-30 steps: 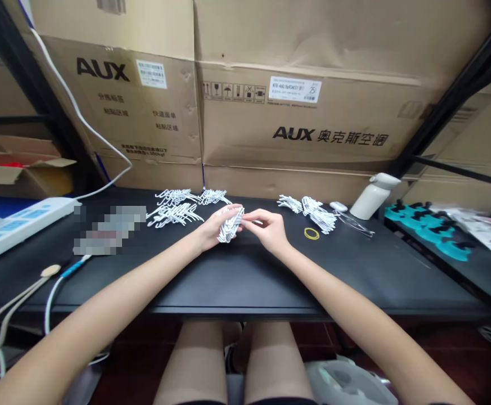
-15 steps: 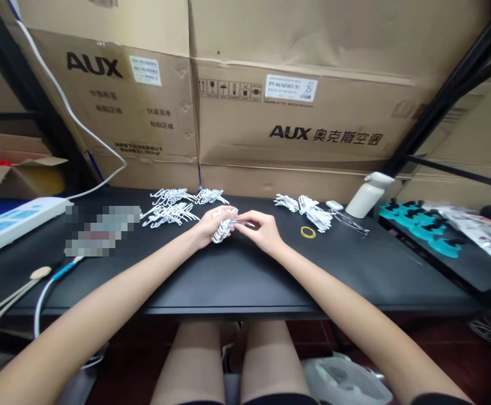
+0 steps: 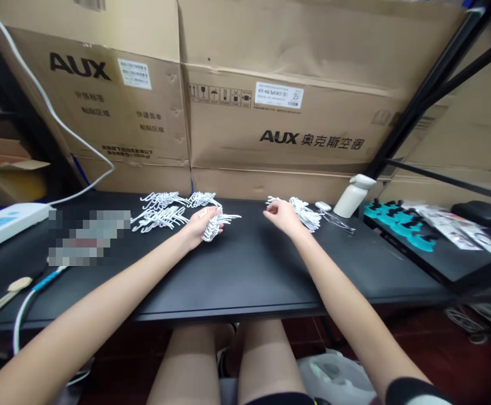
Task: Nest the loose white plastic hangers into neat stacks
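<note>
My left hand (image 3: 198,225) is closed around a bunch of white hooks (image 3: 212,228), their curved ends pointing down and their straight ends sticking out to the right. My right hand (image 3: 282,216) hovers over the table to the right, fingers loosely curled, a gap between them and nothing visible in them. Just behind and beside it lies a pile of white hooks (image 3: 308,214), partly covered by the hand. Beyond my left hand rest several more groups of white hooks (image 3: 160,218).
A white bottle (image 3: 352,197) and clear glasses (image 3: 338,221) stand and lie at right. Teal holders with black pieces (image 3: 405,225) sit farther right. A white power strip (image 3: 13,225) is at left. Cardboard boxes (image 3: 228,146) form the back wall.
My right hand has left the bunch in my left hand and moved right, now hiding the yellow bands. The left hand still holds the hooks. The view has shifted slightly right.
</note>
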{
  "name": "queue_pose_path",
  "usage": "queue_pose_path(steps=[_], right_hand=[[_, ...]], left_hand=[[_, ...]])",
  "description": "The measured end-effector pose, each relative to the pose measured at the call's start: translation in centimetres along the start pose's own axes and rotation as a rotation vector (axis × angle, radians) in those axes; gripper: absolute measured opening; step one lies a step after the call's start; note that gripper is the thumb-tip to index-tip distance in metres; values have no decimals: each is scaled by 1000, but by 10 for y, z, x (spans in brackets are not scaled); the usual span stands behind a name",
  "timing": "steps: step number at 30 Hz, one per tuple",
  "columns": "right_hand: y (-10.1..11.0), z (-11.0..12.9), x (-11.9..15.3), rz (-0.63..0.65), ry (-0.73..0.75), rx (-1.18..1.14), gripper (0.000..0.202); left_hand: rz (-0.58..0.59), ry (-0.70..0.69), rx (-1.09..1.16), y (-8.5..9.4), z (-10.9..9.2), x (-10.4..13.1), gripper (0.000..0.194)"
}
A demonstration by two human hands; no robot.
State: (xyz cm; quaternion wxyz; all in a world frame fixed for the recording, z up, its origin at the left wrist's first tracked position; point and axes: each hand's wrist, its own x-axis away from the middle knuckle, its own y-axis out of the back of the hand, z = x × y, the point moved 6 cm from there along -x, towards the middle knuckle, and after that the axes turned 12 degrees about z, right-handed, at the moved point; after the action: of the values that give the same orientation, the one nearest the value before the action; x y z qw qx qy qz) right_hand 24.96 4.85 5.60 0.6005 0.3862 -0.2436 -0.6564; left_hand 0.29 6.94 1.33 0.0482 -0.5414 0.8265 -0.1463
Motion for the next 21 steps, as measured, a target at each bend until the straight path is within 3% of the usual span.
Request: queue_pose_path(steps=[2, 4, 7, 12, 16, 21], right_hand=[[21, -28, 5, 164, -279, 122, 10], [38, -48, 14, 259, -448, 85, 11], [36, -64, 24, 431, -561, 102, 16], [15, -71, 24, 540, -593, 199, 15], [16, -69, 22, 520, -541, 180, 11], [35, -60, 18, 308, -454, 134, 12]], left_hand=[[-8, -15, 12, 2, 0, -1, 18], [-19, -28, 21, 4, 1, -3, 18], [-19, -30, 18, 5, 3, -4, 20], [-26, -28, 2, 3, 2, -1, 23], [-20, -34, -1, 2, 0, 1, 21], [-32, -26, -8, 2, -1, 1, 20]])
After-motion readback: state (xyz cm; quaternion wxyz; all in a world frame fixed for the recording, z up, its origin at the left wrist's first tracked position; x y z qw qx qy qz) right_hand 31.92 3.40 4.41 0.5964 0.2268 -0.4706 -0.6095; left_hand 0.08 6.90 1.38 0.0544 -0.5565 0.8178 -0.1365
